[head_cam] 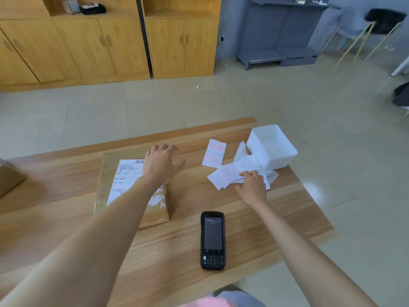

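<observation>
Left hand spread flat over parcel, right hand pinching paper slips (scanner nearby, untouched)

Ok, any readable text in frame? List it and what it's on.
Nothing legible.
White shipping label on the flat brown cardboard parcel: barcode, print blurred.
Two white stickers with red stamps: blurred.
Black handheld scanner screen: too small.
White paper slips: no print visible.
</observation>
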`<state>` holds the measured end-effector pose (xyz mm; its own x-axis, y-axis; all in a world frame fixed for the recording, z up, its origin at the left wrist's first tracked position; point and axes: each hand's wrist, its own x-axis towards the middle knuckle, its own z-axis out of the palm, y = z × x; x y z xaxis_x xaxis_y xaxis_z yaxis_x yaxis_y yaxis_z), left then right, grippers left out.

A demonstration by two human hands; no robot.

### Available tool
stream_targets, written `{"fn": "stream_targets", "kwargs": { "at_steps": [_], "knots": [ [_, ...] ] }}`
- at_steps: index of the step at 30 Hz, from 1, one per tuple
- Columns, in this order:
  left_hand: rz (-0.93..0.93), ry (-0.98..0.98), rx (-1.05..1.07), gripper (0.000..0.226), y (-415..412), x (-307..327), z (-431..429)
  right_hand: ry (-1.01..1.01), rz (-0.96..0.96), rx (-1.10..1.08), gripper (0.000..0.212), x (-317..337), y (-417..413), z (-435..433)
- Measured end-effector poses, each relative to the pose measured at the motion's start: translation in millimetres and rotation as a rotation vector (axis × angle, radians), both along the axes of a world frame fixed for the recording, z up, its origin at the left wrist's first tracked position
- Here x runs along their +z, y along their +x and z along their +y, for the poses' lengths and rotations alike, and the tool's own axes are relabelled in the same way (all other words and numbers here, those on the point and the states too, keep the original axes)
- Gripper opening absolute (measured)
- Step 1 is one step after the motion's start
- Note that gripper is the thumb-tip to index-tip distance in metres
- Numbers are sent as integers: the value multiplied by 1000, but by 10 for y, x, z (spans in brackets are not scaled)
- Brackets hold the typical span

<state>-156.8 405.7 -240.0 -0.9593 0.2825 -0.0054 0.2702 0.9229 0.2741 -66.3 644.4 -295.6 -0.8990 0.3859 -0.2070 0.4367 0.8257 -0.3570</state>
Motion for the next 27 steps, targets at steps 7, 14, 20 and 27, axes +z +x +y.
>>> {"fn": "stream_targets", "kwargs": {
  "at_steps": [7, 14, 20, 27],
  "knots": [
    [-113, -27, 97, 52, 17, -279, 742, -11, -71, 118, 46, -224, -268, 711],
    [-215, -75, 157, 53, 38, -517, 1127, -27, -120, 223, 49, -459, -494, 1037],
    [-307, -119, 187, 54, 29, -706, 1265, 11, -117, 365, 53, -648, -659, 1055],
    [-388, -93, 242, 49, 5, -897, 1406, 124, -153, 471, 58, -833, -829, 1071]
  ]
}}
